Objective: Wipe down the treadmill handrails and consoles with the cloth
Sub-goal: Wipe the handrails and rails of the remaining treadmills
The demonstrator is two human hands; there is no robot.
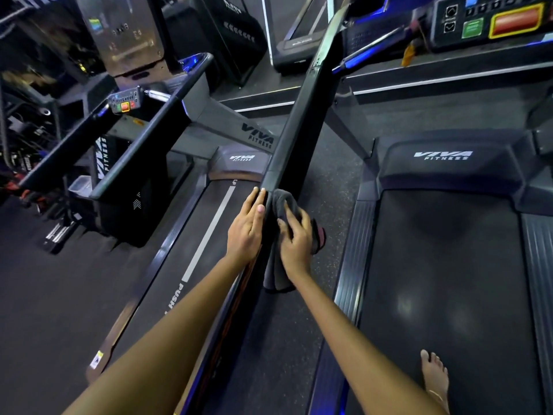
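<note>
A long black handrail (302,115) runs from the near centre up to the console (490,22) at the top right, which has a red and a green button. My left hand (247,226) lies flat on the rail's left side, fingers stretched along it. My right hand (294,238) presses a dark grey cloth (282,205) against the rail's right side; part of the cloth hangs down below the hand. A second treadmill's console (124,103) and handrails (143,127) stand at the left.
I stand on the right treadmill's belt (449,265); my bare foot (435,375) shows at the lower right. The left treadmill's belt (191,253) lies beside the rail. A small clear bin (80,185) sits at the far left. More gym machines fill the back.
</note>
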